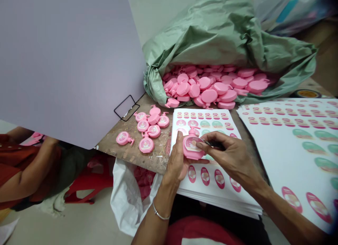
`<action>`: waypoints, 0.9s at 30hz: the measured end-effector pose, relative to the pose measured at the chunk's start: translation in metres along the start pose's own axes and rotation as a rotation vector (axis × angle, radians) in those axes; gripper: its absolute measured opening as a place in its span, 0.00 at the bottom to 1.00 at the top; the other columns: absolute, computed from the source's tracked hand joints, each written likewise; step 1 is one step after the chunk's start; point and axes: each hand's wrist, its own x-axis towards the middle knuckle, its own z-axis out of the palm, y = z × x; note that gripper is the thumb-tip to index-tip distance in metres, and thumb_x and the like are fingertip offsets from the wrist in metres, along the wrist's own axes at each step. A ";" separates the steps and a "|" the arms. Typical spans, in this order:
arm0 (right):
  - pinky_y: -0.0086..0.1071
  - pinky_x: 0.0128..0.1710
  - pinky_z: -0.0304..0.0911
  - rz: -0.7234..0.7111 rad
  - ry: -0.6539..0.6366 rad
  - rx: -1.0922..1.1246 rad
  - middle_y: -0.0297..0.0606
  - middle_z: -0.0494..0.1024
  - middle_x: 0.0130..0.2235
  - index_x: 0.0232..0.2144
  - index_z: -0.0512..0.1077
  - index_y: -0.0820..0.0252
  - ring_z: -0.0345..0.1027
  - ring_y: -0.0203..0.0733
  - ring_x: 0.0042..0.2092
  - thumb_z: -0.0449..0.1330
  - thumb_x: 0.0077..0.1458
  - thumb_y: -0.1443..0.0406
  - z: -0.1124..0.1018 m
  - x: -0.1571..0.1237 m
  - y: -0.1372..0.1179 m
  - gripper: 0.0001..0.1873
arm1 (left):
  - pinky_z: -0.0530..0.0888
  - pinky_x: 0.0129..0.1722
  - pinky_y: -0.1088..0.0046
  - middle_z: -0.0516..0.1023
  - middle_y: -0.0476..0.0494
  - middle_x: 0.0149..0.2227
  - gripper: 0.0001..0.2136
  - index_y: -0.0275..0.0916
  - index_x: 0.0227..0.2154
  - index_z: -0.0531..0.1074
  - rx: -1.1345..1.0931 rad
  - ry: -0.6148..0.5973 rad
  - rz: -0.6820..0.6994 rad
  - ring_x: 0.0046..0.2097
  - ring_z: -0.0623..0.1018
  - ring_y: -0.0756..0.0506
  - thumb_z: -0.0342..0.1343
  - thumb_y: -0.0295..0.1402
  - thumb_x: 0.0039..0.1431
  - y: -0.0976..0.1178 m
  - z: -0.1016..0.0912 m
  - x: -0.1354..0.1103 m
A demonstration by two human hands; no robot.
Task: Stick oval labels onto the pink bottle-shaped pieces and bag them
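Note:
My left hand (177, 160) holds a small pink pump bottle (192, 154) upright from the side and below, its nozzle at the top. A round label with a picture covers the bottle's front. My right hand (224, 150) is closed, with its thumb on the label's right edge. A dark slim tool (217, 145) shows between its fingers; its kind I cannot make out. Beneath both hands lies a stack of white sticker sheets (203, 188) with pink ovals, green shapes and small labels. Left of it, several pink pump bottles (146, 145) lie on the worn table (126, 151), most with labels facing up.
A large green sack (200, 44) spills unlabelled pink bottles (208, 95) at the back. More sticker sheets (280, 146) lie to the right, near a tape roll (306, 93). A white bag (124, 199) hangs below the table edge. A grey panel (68, 62) partly hides another person (26, 171).

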 end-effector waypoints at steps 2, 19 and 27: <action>0.29 0.28 0.65 0.000 -0.011 -0.003 0.34 0.75 0.27 0.26 0.74 0.59 0.69 0.37 0.28 0.67 0.45 0.52 -0.001 0.000 -0.001 0.17 | 0.80 0.37 0.62 0.80 0.36 0.40 0.23 0.32 0.44 0.74 -0.008 0.001 -0.010 0.41 0.80 0.40 0.46 0.49 0.64 0.000 0.000 0.000; 0.27 0.28 0.64 0.013 -0.028 -0.017 0.33 0.75 0.28 0.28 0.74 0.58 0.70 0.36 0.30 0.67 0.47 0.54 0.002 -0.004 0.009 0.14 | 0.79 0.41 0.65 0.81 0.38 0.38 0.23 0.34 0.47 0.73 -0.067 0.020 0.043 0.42 0.80 0.42 0.47 0.49 0.63 -0.004 -0.004 0.004; 0.27 0.28 0.64 0.009 -0.026 -0.005 0.32 0.75 0.28 0.28 0.74 0.58 0.70 0.36 0.30 0.67 0.47 0.56 0.003 -0.004 0.008 0.12 | 0.79 0.41 0.64 0.81 0.38 0.39 0.23 0.34 0.45 0.74 -0.054 0.027 0.028 0.42 0.80 0.42 0.46 0.48 0.64 -0.001 -0.001 0.002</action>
